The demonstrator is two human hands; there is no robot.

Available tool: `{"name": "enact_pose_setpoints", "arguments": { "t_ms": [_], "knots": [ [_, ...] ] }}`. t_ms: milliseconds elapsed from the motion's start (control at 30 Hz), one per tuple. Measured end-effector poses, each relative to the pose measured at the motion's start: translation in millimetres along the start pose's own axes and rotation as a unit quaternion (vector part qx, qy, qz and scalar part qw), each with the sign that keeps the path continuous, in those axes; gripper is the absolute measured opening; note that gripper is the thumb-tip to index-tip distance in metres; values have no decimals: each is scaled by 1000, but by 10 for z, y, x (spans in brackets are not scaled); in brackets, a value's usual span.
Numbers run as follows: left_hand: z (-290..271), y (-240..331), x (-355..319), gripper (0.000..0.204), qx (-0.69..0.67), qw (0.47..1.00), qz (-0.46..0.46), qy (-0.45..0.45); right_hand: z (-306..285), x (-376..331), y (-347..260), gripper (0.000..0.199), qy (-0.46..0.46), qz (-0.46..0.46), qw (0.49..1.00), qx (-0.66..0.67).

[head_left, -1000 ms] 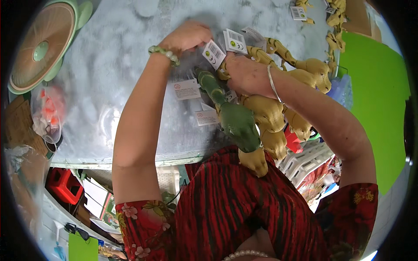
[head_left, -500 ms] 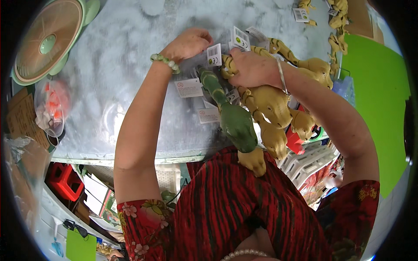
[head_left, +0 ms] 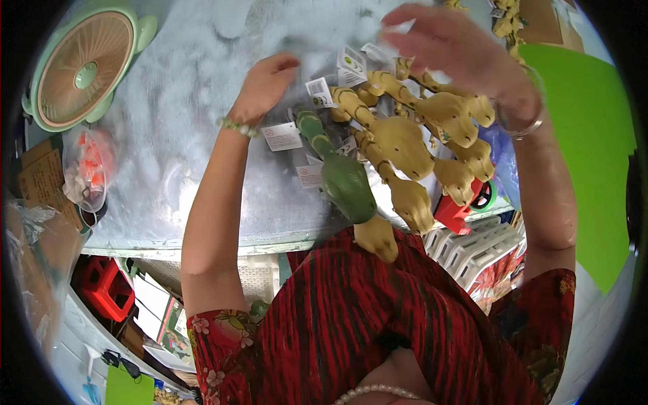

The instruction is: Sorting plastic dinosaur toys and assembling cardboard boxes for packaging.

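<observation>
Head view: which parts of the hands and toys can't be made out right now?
All in the head view:
Right hand: blurred, so finger detail is lost.
Left hand: its palm is turned away, so I cannot tell whether it holds anything.
Lowest tan toy: its rear is hidden by the green toy.
Upper-right tan toys: cut off by the top edge.
White tag: fine print too small.

Toy animals [head_left: 403, 145] are laid side by side at the near edge of the table [head_left: 196, 47], some heads hung over it. By the left edge, a container [head_left: 108, 57] is placed behind a bag [head_left: 93, 162]; more toys [head_left: 507, 25] are kept toward the far right corner.
</observation>
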State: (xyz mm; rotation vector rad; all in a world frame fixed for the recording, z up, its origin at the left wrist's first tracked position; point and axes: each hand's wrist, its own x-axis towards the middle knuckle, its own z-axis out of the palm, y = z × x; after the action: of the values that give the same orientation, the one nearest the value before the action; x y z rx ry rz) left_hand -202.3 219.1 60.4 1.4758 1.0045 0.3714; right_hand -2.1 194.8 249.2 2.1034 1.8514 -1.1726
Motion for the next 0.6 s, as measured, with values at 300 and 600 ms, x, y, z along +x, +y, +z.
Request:
{"name": "enact_pose_setpoints", "arguments": {
  "t_ms": [300, 600],
  "knots": [
    [514, 88, -1238, 36, -99, 923, 126, 349, -394, -1068, 889, 27, 329, 5, 918, 223],
    [1183, 632, -1507, 49, -53, 931, 205, 298, 284, -1553, 1716, 26, 319, -15, 856, 406]
  ]
}}
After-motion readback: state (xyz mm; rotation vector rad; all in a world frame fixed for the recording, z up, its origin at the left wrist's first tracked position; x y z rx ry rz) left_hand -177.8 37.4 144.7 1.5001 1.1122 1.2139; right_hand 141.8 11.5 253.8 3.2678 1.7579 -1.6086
